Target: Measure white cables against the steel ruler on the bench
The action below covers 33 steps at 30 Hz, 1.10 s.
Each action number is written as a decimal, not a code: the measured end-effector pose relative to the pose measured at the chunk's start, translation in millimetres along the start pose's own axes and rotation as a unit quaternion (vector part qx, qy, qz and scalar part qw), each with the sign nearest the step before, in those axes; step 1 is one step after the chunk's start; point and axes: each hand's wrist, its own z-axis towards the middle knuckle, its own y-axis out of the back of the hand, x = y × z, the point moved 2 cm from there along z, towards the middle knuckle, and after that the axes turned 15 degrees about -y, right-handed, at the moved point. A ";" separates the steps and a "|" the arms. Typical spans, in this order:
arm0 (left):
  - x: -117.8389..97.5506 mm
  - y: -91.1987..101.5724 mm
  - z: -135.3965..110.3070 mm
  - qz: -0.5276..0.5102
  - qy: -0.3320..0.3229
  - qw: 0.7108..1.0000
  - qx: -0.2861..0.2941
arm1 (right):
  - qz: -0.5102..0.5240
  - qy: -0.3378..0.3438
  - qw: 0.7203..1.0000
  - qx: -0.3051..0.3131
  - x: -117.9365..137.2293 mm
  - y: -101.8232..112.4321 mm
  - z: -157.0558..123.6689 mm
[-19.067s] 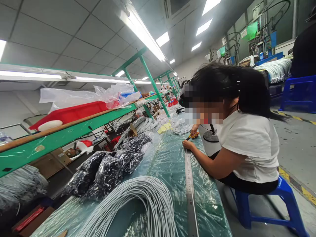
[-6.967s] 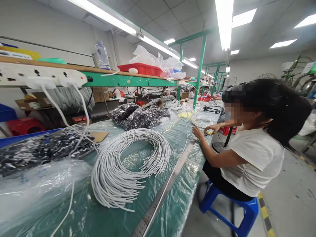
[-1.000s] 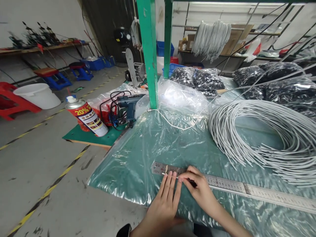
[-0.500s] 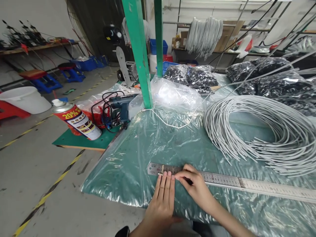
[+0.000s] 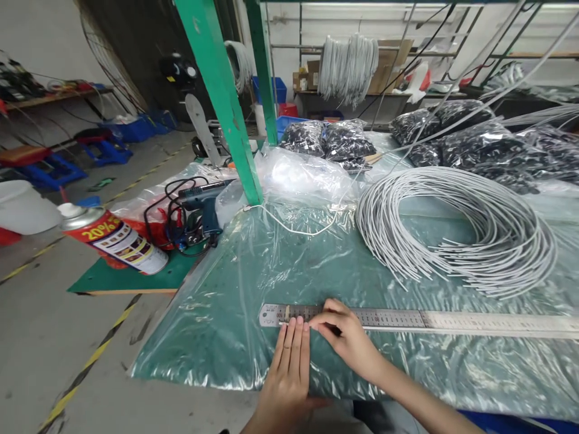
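Note:
A long steel ruler (image 5: 389, 318) lies flat across the plastic-covered table. My left hand (image 5: 286, 367) rests flat with its fingers stretched out together, fingertips at the ruler's lower edge. Just left of those fingertips pokes the end of a thin white cable (image 5: 282, 324), lying along that edge; most of it is hidden under the fingers. Right beside, my right hand (image 5: 346, 337) is closed in a pinch at the ruler's edge, seemingly on the same cable, its thumb and forefinger close to the left fingertips. A big coil of grey cables (image 5: 384, 232) lies beyond, to the right.
A green post (image 5: 226, 114) rises from the table's far left. Beside it are a heat gun (image 5: 205, 208) with a black cord and a leaning spray can (image 5: 122, 241) on a green board (image 5: 90, 280). Plastic bags of black parts (image 5: 348, 141) line the back.
The view has turned slightly, so the table and its things appear shifted left, with the ruler more level. Both hands keep their places at the ruler's edge.

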 end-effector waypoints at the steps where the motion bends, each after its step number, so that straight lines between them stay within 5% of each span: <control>1: 0.8 -0.2 -0.2 -0.002 -0.001 1.000 0.001 | 0.002 -0.001 1.000 0.002 0.2 0.0 0.1; 33: 2.8 1.4 2.2 -0.014 0.006 1.000 -0.027 | -0.027 0.067 0.997 0.008 3.4 2.9 -0.8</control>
